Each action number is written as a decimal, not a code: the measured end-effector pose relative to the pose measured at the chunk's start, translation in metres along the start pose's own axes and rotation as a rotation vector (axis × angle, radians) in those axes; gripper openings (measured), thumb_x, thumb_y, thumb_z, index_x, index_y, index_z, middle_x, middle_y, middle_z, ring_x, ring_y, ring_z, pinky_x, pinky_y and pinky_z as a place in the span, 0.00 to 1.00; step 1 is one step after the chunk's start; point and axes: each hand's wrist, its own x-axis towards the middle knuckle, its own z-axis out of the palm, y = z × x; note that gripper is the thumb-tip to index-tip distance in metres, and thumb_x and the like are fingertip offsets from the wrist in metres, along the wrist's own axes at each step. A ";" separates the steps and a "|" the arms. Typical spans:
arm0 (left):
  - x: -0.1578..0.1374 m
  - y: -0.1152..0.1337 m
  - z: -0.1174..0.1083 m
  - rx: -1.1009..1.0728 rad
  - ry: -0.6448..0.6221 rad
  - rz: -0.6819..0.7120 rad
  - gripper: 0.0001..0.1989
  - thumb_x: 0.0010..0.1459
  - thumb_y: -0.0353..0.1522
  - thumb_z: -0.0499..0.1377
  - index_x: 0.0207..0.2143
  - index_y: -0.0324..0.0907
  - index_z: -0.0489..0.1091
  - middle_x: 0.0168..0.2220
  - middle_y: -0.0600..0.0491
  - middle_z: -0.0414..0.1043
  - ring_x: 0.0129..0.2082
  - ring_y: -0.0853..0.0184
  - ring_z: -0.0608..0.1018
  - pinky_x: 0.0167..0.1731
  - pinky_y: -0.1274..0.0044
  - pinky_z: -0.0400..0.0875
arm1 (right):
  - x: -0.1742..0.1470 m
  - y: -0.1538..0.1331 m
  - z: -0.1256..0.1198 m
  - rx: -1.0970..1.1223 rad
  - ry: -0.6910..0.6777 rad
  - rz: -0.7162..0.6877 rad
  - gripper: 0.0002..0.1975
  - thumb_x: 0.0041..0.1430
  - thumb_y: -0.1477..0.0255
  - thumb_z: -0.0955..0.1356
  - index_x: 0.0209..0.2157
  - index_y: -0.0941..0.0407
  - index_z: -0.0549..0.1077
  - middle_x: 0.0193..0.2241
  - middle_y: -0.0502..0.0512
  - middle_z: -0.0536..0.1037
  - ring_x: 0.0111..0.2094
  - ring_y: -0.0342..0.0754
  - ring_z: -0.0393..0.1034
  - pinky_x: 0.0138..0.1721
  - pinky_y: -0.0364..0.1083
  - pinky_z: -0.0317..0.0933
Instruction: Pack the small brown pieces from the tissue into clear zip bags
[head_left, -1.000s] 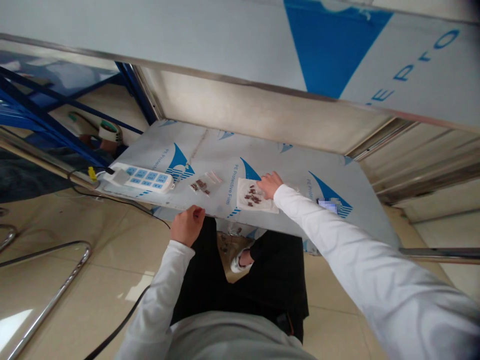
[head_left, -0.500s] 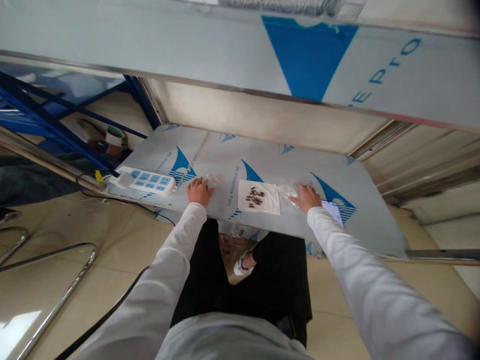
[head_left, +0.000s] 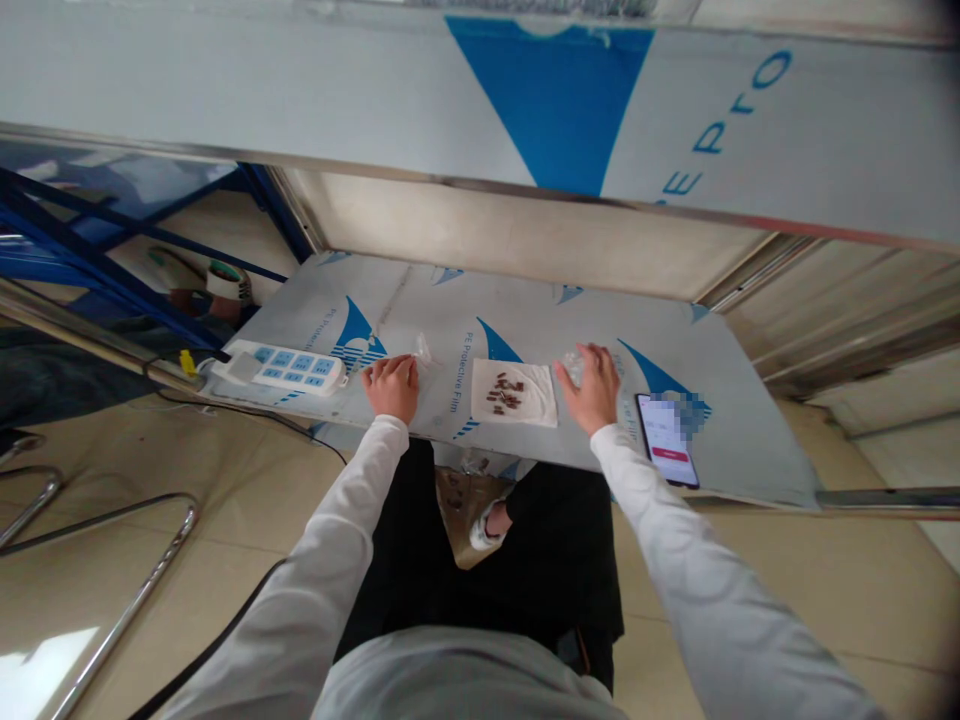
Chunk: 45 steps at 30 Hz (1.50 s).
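My left hand point(head_left: 392, 387) rests on the film-covered shelf, palm down with fingers slightly bent. Just beyond its fingertips lies a crumpled clear plastic bag point(head_left: 424, 350). My right hand point(head_left: 592, 390) is spread, thumb apart from the fingers. Another clear plastic bag point(head_left: 573, 362) shows in the gap between thumb and fingers; whether they touch it is hard to make out. Between the hands lies a white cloth-like square point(head_left: 540, 405) with several small dark brown pieces point(head_left: 505, 393) in a loose cluster on it.
A white power strip point(head_left: 289, 366) with blue sockets lies left of my left hand, its cable running off the edge. Right of my right hand is a phone point(head_left: 666, 440) with a lit screen. An upper shelf point(head_left: 300, 90) overhangs the back. Someone's sandalled foot point(head_left: 227, 285) shows at left.
My right hand has moved left toward the cloth, uncovering the phone. My left hand has shifted slightly left and nearer me. The camera view has tilted a little.
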 end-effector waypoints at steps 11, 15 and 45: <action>-0.048 0.036 -0.025 -0.235 0.051 0.120 0.13 0.62 0.38 0.54 0.39 0.48 0.77 0.44 0.49 0.79 0.47 0.59 0.74 0.53 0.63 0.57 | -0.017 -0.137 0.048 0.739 -0.328 0.011 0.14 0.58 0.61 0.66 0.32 0.57 0.77 0.28 0.53 0.82 0.30 0.47 0.77 0.34 0.43 0.68; -0.058 0.040 -0.038 -0.422 0.040 0.078 0.13 0.58 0.41 0.58 0.39 0.45 0.77 0.43 0.48 0.78 0.45 0.60 0.75 0.50 0.67 0.63 | -0.029 -0.131 0.036 0.680 -0.259 0.009 0.13 0.59 0.64 0.65 0.32 0.57 0.78 0.28 0.55 0.82 0.29 0.48 0.76 0.34 0.44 0.67; -0.051 0.073 -0.058 -0.755 -0.671 -0.037 0.12 0.44 0.40 0.63 0.20 0.39 0.73 0.18 0.51 0.74 0.20 0.68 0.74 0.24 0.77 0.66 | -0.075 -0.075 -0.013 0.692 -0.320 0.061 0.11 0.54 0.65 0.68 0.25 0.56 0.78 0.20 0.52 0.78 0.21 0.47 0.71 0.26 0.45 0.65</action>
